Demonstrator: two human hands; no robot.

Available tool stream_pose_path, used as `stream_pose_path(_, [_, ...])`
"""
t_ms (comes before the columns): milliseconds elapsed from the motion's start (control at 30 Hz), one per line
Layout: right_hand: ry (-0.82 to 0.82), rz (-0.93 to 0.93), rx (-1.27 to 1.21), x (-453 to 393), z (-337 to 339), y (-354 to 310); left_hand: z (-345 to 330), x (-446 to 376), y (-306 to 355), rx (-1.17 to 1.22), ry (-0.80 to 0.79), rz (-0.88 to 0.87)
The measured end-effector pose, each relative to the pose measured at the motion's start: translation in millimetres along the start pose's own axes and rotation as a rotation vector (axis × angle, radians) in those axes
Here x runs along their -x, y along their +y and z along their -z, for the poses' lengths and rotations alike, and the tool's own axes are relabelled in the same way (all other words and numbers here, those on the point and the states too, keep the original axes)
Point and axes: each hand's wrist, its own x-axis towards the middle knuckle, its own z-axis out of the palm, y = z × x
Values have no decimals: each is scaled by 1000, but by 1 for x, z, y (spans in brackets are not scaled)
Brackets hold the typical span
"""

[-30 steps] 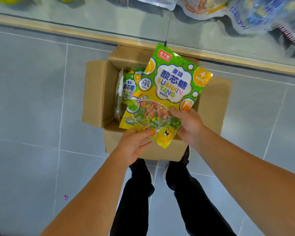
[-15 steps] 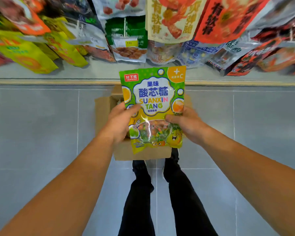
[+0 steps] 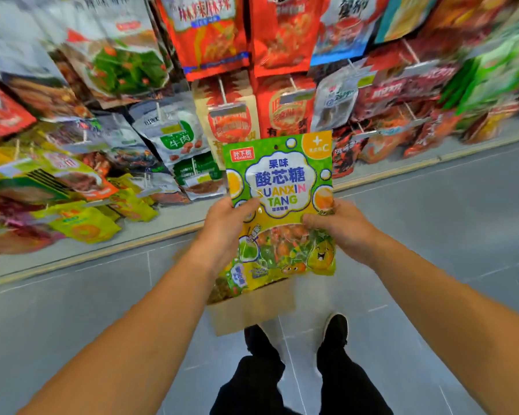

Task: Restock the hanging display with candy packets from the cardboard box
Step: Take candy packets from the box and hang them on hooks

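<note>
A green and yellow candy packet (image 3: 279,187) with a clear window stands upright in front of me, held by both hands. My left hand (image 3: 225,226) grips its left edge with the thumb on the front. My right hand (image 3: 339,226) grips its right edge. Below the packet the cardboard box (image 3: 252,310) sits on the floor, mostly hidden; more candy packets (image 3: 231,280) show inside it. The hanging display (image 3: 222,94) of snack packets fills the wall ahead, just beyond the packet's top.
Rows of hanging snack packets on pegs run left (image 3: 72,175) and right (image 3: 417,115) of the display. A pale base ledge (image 3: 102,250) runs along the wall's foot. Grey floor tiles (image 3: 432,235) surround the box. My black shoes (image 3: 336,327) stand behind the box.
The packet has been lifted out of the box and turned upright, rising toward the display. My view has tilted up from the floor to the hanging packets.
</note>
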Motion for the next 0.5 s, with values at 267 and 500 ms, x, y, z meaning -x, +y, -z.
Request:
stream_pose_path(267, [97, 226, -55, 79, 127, -69, -149, 39, 74, -104, -161, -189])
stream_pose_path(500, [146, 395, -9, 132, 247, -121, -283, 75, 123, -153, -203, -354])
